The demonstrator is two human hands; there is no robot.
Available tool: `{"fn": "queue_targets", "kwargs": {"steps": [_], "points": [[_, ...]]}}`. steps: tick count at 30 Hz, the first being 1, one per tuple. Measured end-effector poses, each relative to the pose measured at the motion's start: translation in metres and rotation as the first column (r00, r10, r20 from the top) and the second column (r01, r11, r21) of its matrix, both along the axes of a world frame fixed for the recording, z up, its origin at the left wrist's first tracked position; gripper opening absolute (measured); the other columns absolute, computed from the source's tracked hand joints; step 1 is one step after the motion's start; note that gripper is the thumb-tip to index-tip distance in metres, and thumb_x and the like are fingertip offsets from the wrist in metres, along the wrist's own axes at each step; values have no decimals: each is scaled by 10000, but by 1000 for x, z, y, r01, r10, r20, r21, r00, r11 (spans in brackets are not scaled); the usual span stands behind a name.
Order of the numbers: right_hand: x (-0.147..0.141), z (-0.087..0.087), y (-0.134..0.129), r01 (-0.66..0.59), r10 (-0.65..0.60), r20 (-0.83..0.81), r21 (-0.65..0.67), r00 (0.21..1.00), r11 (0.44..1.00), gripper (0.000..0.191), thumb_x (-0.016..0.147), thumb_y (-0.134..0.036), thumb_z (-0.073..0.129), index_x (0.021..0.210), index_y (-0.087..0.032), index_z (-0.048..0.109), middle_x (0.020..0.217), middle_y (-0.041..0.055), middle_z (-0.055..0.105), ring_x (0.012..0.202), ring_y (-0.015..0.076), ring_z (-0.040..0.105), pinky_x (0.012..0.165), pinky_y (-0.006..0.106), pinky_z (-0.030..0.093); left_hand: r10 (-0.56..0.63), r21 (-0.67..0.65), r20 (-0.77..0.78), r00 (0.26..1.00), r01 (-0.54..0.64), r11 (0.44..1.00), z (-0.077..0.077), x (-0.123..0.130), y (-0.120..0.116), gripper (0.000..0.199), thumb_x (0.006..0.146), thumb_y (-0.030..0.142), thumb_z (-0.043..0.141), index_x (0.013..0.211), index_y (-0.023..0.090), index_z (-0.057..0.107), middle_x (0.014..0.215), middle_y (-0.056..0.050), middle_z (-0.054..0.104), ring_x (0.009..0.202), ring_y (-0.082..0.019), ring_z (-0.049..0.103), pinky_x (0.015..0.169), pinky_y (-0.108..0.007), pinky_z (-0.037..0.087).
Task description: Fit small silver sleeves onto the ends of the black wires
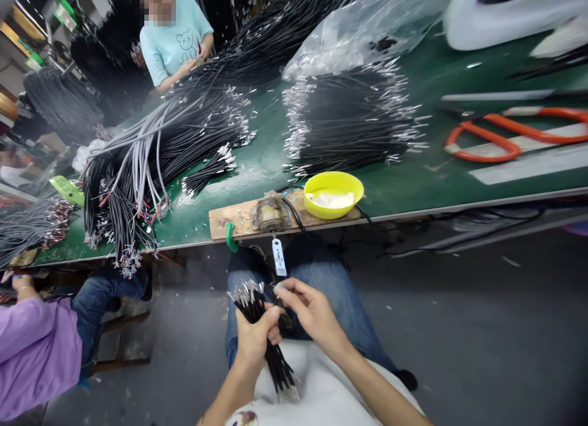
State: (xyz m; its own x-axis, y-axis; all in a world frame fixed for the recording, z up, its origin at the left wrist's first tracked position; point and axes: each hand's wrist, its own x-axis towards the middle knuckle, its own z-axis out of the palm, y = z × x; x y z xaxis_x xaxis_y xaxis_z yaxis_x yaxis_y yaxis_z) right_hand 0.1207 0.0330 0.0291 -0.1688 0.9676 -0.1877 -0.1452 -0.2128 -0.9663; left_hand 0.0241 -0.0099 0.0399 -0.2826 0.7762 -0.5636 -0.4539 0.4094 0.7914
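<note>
A bundle of short black cables (280,366) with silvery stripped ends slants across my lap. Wrapped round its upper part is my left hand (255,335), thumb on top. Just right of the cable tips, my right hand (309,308) has its thumb and index finger pinched together; what sits between them is too small to name. Above the hands, a small motor-like device (270,214) is fixed on a wooden board (220,222) at the table edge, with a white tag (278,258) hanging from it. On the board's right end stands a yellow bowl (334,182) with white material inside.
The green table (395,196) carries a wide stack of black cables (349,119), grey cables (149,129), a plastic bag (349,30) and orange-handled scissors (487,155). A green clamp (231,237) grips the board. One person in light blue stands across; another in purple sits left.
</note>
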Motion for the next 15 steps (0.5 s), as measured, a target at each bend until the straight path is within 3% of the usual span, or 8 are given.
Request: {"fn": "queue_targets", "kwargs": {"steps": [10,15], "points": [[-10,-4,-9,67,-68,-18,-35,998,997,390,723,-579,525,609,-209,483,519,-36,412,479,126,400,450,252,352,5,4,-6,1000,-5,1000,3,1,-1,461,399,411,826,608,141,516,344,97,415,253,1,290,281,-150,200],[-1,-3,-3,31,-33,-41,-46,999,998,478,800,-612,360,569,-205,459,492,-29,412,434,110,373,430,249,340,-12,16,-10,1000,12,1000,7,1,-5,455,415,434,817,588,131,525,333,112,365,256,4,280,288,-156,204]]}}
